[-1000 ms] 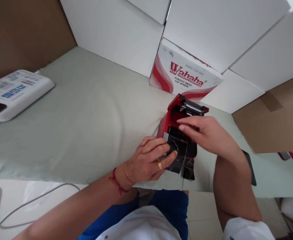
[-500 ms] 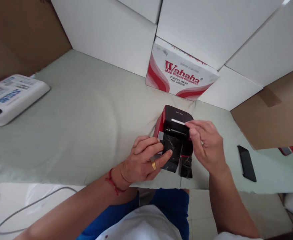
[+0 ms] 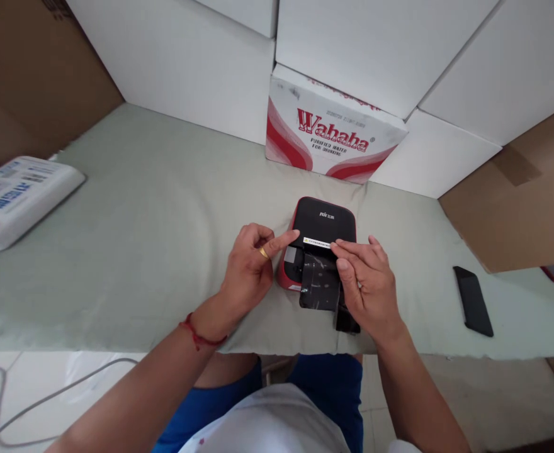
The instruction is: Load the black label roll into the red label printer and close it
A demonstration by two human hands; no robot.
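Note:
A small red-and-black device (image 3: 327, 217), box-shaped with rounded corners, sits on the cloth-covered table with its black lid down. A white strip label (image 3: 317, 243) with a warning mark runs along the lid's front edge. Black streaked film (image 3: 319, 283) hangs out at the front, with a narrower piece (image 3: 347, 319) beside it. My left hand (image 3: 252, 264) lies at the device's left, index finger stretched onto the lid's edge, the other fingers bent and holding nothing visible. With fingers outstretched, my right hand (image 3: 369, 283) touches the lid's front edge at the label's right end.
Behind the device stands a white-and-red water carton (image 3: 333, 135) against white boxes (image 3: 187, 75). A white device (image 3: 26, 195) with printed labels lies at the far left. To the right are a black phone (image 3: 473, 301) and a brown cardboard panel (image 3: 513, 214).
The lid has come down from a tilted position to lying flat. My left hand has moved from the film to the lid's left edge. My right hand has lowered with the lid.

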